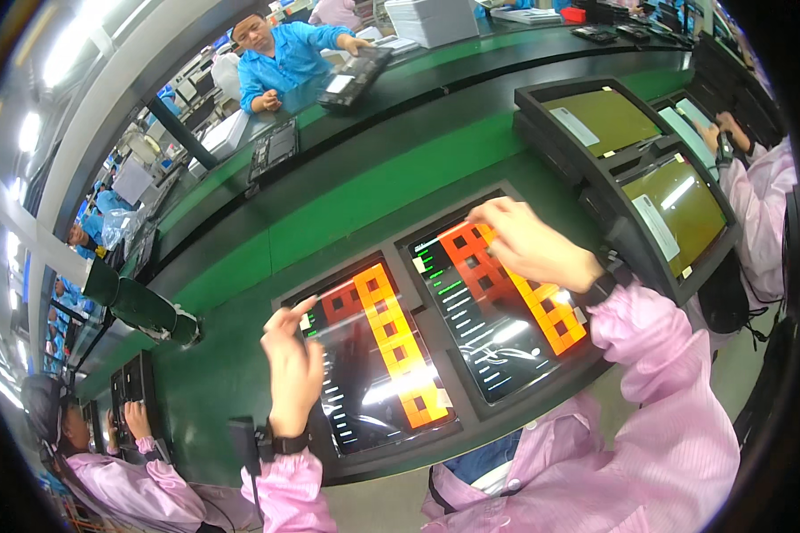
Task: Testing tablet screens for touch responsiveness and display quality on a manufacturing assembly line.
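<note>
- Your left hand (pixel 292 369) is raised at the left edge of the left tablet (pixel 378 355), fingers loosely curled, thumb and fingertips pinching the corner of a clear film (pixel 356 322) that lies over the screen.
- The left tablet sits in a dark tray (pixel 304 449) on the green counter (pixel 329 213); its screen shows orange and red blocks.
- The right tablet (pixel 498 302) lies just beside it in the same tray, showing the same block pattern.
- Your right hand (pixel 529 249) rests flat and open on the right tablet's upper part, palm down, gripping nothing.
- Further right, two tilted greenish screens (pixel 676 209) stand near another person's sleeve (pixel 760 204).
</note>
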`<state>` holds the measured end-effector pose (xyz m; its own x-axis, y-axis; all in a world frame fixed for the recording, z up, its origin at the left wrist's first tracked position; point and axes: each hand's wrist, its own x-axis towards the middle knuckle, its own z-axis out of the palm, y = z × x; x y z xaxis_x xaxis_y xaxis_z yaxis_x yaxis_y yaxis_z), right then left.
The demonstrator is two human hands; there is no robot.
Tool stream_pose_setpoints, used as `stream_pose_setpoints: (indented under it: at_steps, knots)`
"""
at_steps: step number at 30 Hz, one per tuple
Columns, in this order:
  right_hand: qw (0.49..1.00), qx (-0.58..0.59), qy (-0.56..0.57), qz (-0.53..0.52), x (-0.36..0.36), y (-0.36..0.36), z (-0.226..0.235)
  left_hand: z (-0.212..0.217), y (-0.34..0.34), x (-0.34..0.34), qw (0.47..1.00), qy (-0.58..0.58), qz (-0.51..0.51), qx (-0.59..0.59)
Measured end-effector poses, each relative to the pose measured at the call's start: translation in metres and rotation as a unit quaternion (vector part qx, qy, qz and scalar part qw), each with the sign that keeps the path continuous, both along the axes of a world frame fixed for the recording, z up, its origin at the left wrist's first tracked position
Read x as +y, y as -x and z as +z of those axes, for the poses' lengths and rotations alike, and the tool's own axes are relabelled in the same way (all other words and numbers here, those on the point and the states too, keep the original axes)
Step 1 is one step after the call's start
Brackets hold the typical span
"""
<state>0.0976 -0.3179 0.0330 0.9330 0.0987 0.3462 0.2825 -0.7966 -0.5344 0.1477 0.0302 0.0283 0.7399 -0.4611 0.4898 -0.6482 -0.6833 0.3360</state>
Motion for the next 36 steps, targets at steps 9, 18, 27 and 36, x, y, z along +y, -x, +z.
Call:
stream_pose_setpoints:
  at_steps: [9,18,27,36]
  knots:
    - [0.992,-0.017,0.099,0.077,0.042,-0.043,-0.037,-0.024,-0.04,-0.062,0.99,-0.061,-0.121,0.035]
    - [0.992,0.059,0.093,-0.069,-0.01,-0.023,-0.028,-0.024,-0.043,0.005,0.99,-0.137,0.003,0.03]
    - [0.985,0.11,0.069,-0.11,-0.033,-0.012,-0.03,-0.025,-0.037,0.024,0.992,-0.116,0.034,0.037]
    - [0.988,0.095,0.095,-0.075,-0.024,0.048,-0.022,-0.017,0.028,0.033,0.989,-0.108,0.054,0.087]
